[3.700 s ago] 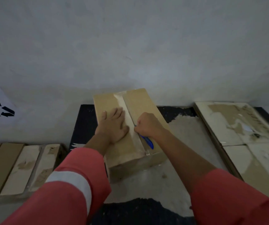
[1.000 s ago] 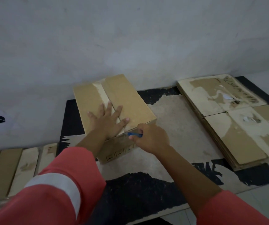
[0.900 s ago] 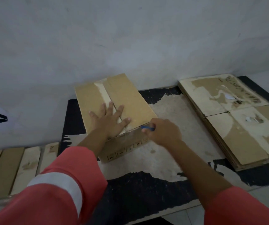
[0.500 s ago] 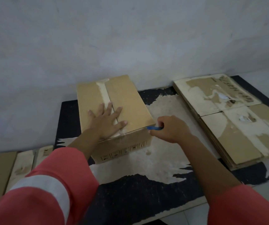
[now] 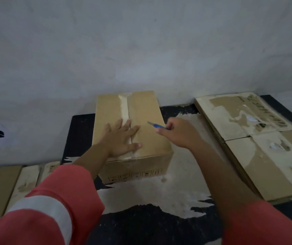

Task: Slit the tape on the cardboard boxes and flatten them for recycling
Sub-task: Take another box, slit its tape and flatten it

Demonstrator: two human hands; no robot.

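- Cardboard box point(image 5: 148, 128), frame centre: left hand point(image 5: 122, 138) flat, fingers spread over top seam to pin it.
- Right hand point(image 5: 178, 132) grips blue box cutter point(image 5: 156, 125), blade twd tape, prob. ready to slit.

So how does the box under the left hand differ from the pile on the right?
The box stands full-height, flaps closed; the cardboard pile lies flat. The box top is clean brown with one pale seam strip; the pile's top is patchy with black writing. The left hand presses on the box; nothing touches the pile. Both are brown cardboard on the dark mat.
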